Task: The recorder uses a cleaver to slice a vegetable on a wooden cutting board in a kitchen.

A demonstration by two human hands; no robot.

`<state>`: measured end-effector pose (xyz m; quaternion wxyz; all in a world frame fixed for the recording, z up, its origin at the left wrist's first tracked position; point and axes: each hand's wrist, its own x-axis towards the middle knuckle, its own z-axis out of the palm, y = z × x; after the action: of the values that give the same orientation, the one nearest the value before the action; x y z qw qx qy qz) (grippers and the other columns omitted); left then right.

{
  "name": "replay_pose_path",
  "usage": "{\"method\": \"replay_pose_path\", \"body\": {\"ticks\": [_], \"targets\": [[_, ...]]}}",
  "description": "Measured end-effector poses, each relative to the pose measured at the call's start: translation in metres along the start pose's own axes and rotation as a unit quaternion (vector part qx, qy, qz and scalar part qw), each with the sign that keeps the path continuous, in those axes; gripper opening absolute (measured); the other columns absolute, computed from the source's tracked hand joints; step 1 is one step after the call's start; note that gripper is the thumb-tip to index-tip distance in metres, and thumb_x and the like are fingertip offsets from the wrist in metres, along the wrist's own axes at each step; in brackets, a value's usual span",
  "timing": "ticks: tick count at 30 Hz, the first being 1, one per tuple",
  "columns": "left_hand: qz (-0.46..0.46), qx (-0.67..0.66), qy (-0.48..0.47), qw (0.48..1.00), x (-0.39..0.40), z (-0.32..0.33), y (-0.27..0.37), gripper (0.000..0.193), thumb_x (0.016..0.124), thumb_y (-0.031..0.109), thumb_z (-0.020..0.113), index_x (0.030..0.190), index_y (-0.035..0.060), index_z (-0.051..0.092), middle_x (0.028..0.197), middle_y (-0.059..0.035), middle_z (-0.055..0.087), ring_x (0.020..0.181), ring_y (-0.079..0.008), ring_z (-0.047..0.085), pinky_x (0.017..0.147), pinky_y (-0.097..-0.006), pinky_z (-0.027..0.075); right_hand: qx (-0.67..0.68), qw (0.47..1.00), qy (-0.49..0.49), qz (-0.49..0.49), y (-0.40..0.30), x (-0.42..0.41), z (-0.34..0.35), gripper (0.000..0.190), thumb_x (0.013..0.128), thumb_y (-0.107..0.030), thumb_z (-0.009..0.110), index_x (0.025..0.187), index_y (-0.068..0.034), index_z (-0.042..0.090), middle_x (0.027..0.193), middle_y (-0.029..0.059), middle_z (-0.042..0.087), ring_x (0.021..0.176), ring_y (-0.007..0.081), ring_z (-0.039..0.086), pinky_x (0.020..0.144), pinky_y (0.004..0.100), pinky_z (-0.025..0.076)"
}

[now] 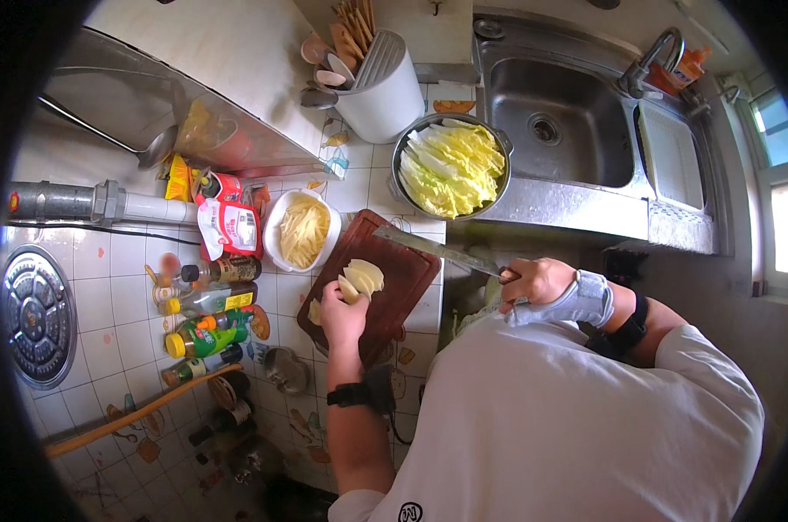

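On the dark red-brown cutting board (405, 313) lies a fanned pile of pale slices (365, 275), apparently potato. My left hand (343, 316) has its fingers and thumb around the near end of this pile. Another pale piece (315, 312) lies at the board's left edge, partly behind that hand. My right hand (537, 282), in a grey wrist brace, grips the handle of a broad-bladed kitchen knife (439, 250). The blade extends over the board's far right corner, apart from the slices. Beside the board, a white plastic bowl (269, 230) holds pale yellow shreds (302, 224).
Cabbage leaves (452, 166) fill a metal pot (402, 188) near the steel sink (557, 156). A white utensil holder (390, 98) stands behind it. Bottles (211, 297) and red-and-white packets (227, 225) line the tiled wall at left. A small metal dish (287, 370) sits left of the board.
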<state>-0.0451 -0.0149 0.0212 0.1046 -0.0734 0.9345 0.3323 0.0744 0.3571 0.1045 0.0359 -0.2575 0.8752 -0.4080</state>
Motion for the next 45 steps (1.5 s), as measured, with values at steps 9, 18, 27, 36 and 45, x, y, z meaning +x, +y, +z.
{"method": "replay_pose_path", "body": {"ticks": [9,18,27,36,45], "targets": [[0.064,0.075,0.061,0.993,-0.012,0.01,0.002,0.041,0.072,0.015,0.075,0.105,0.0007,0.057,0.103,-0.0203,0.062,0.1,-0.0401,0.059,0.09,-0.0476,0.047,0.0,1.0,-0.001,-0.001,-0.005,0.003,-0.002,0.018,0.079,-0.024,0.076,0.078,-0.009,0.066,0.083,0.0159,0.057,0.071,0.0339,0.062,0.063,0.0426,0.053],[0.163,0.097,0.086,0.978,-0.015,0.02,-0.003,0.041,0.073,0.01,0.074,0.109,0.0023,0.057,0.107,-0.0204,0.062,0.105,-0.041,0.057,0.092,-0.0485,0.045,-0.004,1.0,-0.012,0.014,-0.008,0.004,-0.003,0.02,0.08,-0.026,0.076,0.078,-0.008,0.066,0.084,0.0168,0.058,0.073,0.0348,0.064,0.064,0.0431,0.054],[0.191,0.135,0.081,0.969,-0.009,0.02,-0.002,0.044,0.071,0.009,0.078,0.109,0.0027,0.056,0.105,-0.0197,0.063,0.103,-0.0406,0.057,0.093,-0.0485,0.045,0.006,1.0,-0.014,0.008,-0.008,0.005,-0.004,0.02,0.08,-0.025,0.076,0.079,-0.008,0.067,0.084,0.0168,0.059,0.073,0.0345,0.064,0.064,0.0424,0.054],[0.02,-0.111,0.039,0.993,0.007,0.022,-0.002,0.048,0.072,0.013,0.076,0.113,0.0016,0.056,0.101,-0.0179,0.065,0.103,-0.0391,0.06,0.094,-0.0478,0.046,0.0,1.0,-0.015,0.01,-0.006,0.003,-0.002,0.018,0.079,-0.025,0.076,0.079,-0.008,0.068,0.084,0.0167,0.059,0.073,0.0341,0.064,0.064,0.0424,0.054],[0.085,0.077,0.052,0.992,0.008,0.023,0.02,0.051,0.07,0.019,0.078,0.113,0.0,0.057,0.11,-0.0222,0.061,0.11,-0.0391,0.056,0.095,-0.0469,0.046,0.004,1.0,-0.018,0.008,-0.009,0.004,-0.006,0.018,0.08,-0.026,0.074,0.08,-0.009,0.069,0.086,0.0169,0.06,0.073,0.034,0.064,0.065,0.0422,0.054]]}}
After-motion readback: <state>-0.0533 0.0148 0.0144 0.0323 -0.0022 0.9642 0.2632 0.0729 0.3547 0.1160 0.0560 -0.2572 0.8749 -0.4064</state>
